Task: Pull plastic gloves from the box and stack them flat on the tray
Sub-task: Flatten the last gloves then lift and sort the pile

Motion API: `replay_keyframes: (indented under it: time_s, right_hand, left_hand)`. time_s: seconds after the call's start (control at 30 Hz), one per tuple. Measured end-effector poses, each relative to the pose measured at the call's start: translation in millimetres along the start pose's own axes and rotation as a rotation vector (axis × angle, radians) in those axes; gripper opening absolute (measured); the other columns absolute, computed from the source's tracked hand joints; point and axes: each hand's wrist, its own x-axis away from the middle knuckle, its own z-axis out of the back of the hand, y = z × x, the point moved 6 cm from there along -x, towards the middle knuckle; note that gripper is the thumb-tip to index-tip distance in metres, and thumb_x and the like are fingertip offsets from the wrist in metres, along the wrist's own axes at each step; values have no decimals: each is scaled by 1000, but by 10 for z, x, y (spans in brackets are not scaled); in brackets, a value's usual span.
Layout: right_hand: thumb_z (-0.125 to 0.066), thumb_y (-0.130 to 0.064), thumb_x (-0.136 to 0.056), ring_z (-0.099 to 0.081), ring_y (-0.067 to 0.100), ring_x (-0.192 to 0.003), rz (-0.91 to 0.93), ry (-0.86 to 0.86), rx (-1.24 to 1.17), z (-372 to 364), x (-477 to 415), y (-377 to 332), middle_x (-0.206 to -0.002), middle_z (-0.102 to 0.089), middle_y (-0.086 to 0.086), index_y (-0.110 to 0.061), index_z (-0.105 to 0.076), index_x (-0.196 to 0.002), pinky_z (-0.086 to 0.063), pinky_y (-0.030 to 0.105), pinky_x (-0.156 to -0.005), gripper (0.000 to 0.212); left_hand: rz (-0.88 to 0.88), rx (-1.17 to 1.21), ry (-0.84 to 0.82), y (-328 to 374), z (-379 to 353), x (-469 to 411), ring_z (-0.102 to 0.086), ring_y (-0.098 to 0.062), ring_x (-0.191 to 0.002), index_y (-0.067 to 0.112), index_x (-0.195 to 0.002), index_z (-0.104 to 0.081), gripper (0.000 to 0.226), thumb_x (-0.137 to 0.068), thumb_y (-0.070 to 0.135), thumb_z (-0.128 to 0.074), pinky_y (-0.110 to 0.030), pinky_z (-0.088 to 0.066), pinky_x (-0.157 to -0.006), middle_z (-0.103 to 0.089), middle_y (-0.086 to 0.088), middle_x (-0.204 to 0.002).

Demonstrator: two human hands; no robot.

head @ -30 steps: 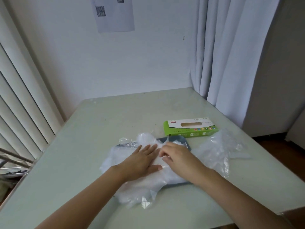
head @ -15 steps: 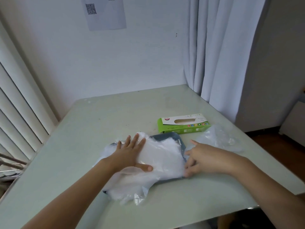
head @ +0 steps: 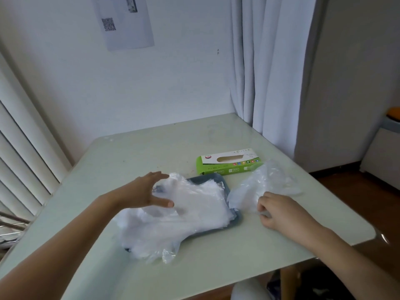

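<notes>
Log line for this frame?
left hand: open over stack | right hand: pinches loose glove beside tray | box: behind tray

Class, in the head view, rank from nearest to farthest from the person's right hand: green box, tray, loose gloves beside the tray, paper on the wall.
1. loose gloves: touching the right hand.
2. tray: just to its left.
3. green box: farther back.
4. paper: high up, far behind.

Bare table [head: 216, 263] nearside of the right hand's [head: 279, 211] grip on a glove [head: 259, 187]; box [head: 229, 164] beyond, heaped tray [head: 205, 178] close left.
</notes>
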Motion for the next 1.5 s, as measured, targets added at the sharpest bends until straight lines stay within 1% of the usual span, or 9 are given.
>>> replay_keyframes:
  time_s: [0.2, 0.3, 0.43, 0.67, 0.77, 0.93, 1.23, 1.37, 1.5]
  right_hand:
    - [-53, -14, -87, -57, 17, -76, -22, 114, -217, 67, 41, 95, -80, -61, -2, -12, -58, -79, -46, 31, -70, 10]
    - [-52, -15, -92, -60, 16, -78, -9, 174, -343, 266, 43, 105, -79, -64, -4, -15, -53, -82, -47, 34, -73, 10]
    - [-46, -12, -95, -64, 10, -80, -7, 147, -568, 558, -26, 93, -76, -67, -8, -26, -45, -82, -49, 31, -75, 19]
    - [-61, -42, -84, -54, 21, -101, -75, -147, 45, 54, -16, -36, -105, -47, 1, -14, -49, -108, -40, 30, -80, 38]
    - [-47, -18, -90, -48, 21, -83, -83, -8, 49, -12, -51, -56, -93, -43, 2, -14, -45, -88, -32, 29, -68, 5]
    - [-54, -9, -84, -50, 17, -70, -20, -40, -142, 72, -80, 1, -70, -49, -6, -23, -39, -64, -35, 19, -59, 29]
    - [-63, -17, -89, -51, -9, -61, 119, -15, -386, 957, -127, -137, -68, -59, -18, -26, -69, -80, -37, 9, -60, 14]
    - [-70, -27, -85, -47, -2, -58, 117, 45, -455, 1197, -246, -138, -63, -57, -14, -23, -72, -80, -34, 13, -57, 7]
    - [-80, -29, -75, -46, 0, -55, 70, 58, -506, 1264, -336, -100, -64, -59, -9, -16, -73, -75, -35, 19, -56, 15]
  left_hand:
    - [-130, -75, 58, 67, -300, 244, -24, -6, -139, 46, -136, -36, 97, -50, 81, -64, -29, -25, -113, -27, 22, -149]
    - [-221, 30, 215, 119, -292, 435, -40, 10, -112, 43, -105, -56, 62, -55, 79, -66, -11, -33, -91, -45, 34, -119]
    - [-184, 130, 248, 21, -303, 623, -54, 3, -95, 33, -82, -66, 46, -65, 75, -60, -10, -42, -75, -60, 25, -96]
    - [-143, 116, 188, -183, -396, 860, -61, 0, -84, 32, -75, -68, 21, -69, 50, -77, -14, -45, -74, -63, 23, -92]
    - [-148, 91, 162, -193, -443, 933, -60, 3, -86, 34, -78, -67, 13, -74, 37, -79, -13, -44, -77, -63, 27, -92]
    - [-69, 92, 131, -295, -385, 1065, -57, 13, -96, 40, -92, -68, 8, -84, 38, -70, -12, -43, -89, -66, 30, -98]
    - [195, -155, 172, -377, 121, 1204, -55, -8, -107, 35, -108, -60, 29, -84, 52, -64, -22, -40, -91, -61, 13, -118]
    - [23, 219, 445, 164, 414, 1012, -61, -5, -101, 33, -103, -63, 26, -81, 44, -70, -18, -44, -83, -66, 13, -110]
    - [-89, 523, 410, 870, 290, 614, -64, 0, -88, 21, -106, -64, 35, -80, 43, -72, -8, -49, -62, -68, 9, -99]
